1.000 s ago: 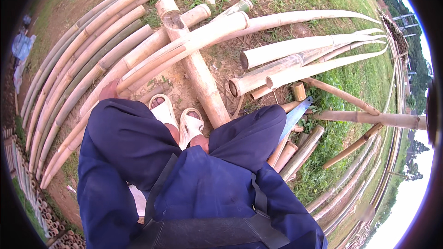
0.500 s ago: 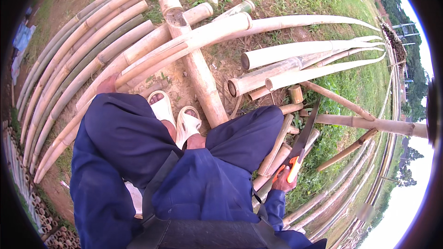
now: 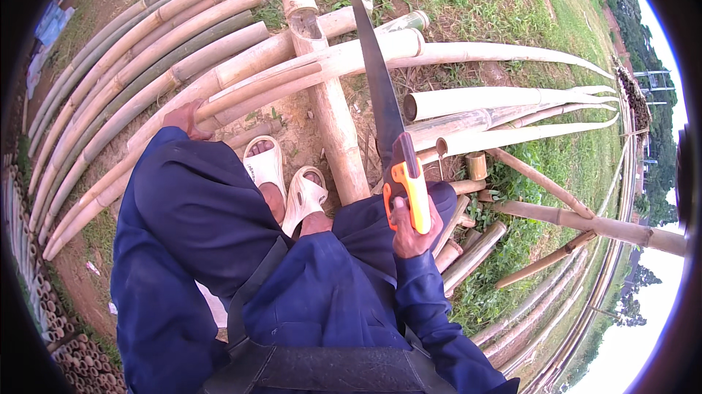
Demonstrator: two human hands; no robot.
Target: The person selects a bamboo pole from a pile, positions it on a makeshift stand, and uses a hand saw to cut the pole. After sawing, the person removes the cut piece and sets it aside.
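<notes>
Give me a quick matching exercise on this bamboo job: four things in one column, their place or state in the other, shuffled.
Things:
1. right hand
2. left hand
3. saw blade
4. white sandals

Places or states:
A. on the person's feet, on bare soil
B. grips the orange saw handle
C. rests on a long bamboo pole
D. points away over the bamboo

Pairs: 1-B, 2-C, 3-D, 4-A

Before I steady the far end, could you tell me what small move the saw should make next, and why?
Probably lower the saw onto the pale bamboo pole: the right hand holds it raised, blade pointing over the pole, while the left hand grips that pole.
</notes>
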